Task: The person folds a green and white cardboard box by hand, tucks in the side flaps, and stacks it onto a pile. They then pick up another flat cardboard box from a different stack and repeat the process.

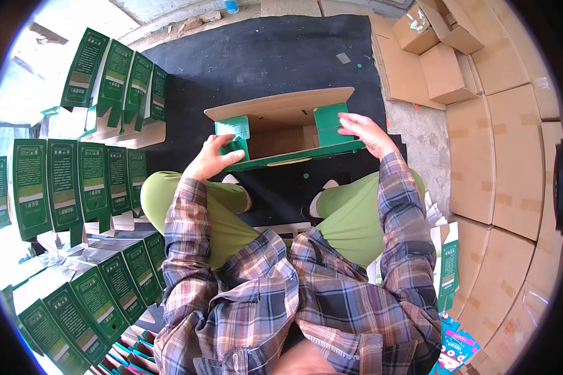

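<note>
In front of my knees an unlidded green cardboard box (pixel 275 134) stands on the black mat, its brown inside facing up. A long flap is raised along its far edge, and small green side flaps show at both ends. My left hand (pixel 214 156) rests at the left end, thumb and fingers apart over the left side flap (pixel 233 129). At the opposite end, my right hand (pixel 366 130) has its fingers stretched out by the right side flap (pixel 329 117). Neither hand is wrapped around anything.
Rows of green printed boxes (pixel 62 181) stand to my left, more of them (pixel 100 294) nearer me. Brown cartons (pixel 472 150) are stacked along the right, with opened ones (pixel 444 69) at the back right. A black mat (pixel 263 56) covers the floor ahead.
</note>
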The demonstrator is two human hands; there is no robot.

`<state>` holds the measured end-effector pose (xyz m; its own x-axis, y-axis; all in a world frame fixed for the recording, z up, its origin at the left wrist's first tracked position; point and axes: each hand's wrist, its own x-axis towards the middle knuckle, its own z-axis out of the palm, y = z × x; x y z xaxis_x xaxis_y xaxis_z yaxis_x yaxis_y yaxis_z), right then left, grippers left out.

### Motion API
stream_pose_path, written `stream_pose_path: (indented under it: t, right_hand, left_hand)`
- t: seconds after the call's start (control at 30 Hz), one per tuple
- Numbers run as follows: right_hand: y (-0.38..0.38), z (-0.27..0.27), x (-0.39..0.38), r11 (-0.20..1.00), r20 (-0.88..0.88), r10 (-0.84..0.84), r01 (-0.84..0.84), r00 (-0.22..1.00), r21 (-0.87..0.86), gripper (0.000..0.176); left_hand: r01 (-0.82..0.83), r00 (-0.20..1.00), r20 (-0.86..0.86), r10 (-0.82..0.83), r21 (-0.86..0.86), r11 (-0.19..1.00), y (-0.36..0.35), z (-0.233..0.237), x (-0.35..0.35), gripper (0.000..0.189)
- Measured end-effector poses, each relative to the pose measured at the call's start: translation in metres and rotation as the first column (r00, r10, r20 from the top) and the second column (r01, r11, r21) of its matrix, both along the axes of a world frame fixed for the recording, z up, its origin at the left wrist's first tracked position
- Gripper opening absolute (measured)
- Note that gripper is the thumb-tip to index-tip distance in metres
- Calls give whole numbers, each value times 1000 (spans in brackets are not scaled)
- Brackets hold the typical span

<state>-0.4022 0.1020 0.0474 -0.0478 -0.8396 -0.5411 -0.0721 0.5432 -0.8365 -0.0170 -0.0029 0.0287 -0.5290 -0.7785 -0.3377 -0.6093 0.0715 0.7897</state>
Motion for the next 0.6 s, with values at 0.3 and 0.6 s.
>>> stream_pose_path:
  t: [0.3, 0.6]
  right_hand:
    - [-5, -23, -5, 985, 14, -133, 134, 991, -111, 58]
    - [17, -20, 28, 838, -903, 55, -512, 425, -190, 74]
  left_hand:
    - [-147, 988, -47, 147, -3, 989, -9, -5, -3, 62]
    - [13, 957, 218, 193, -694, 720, 5, -25, -33, 38]
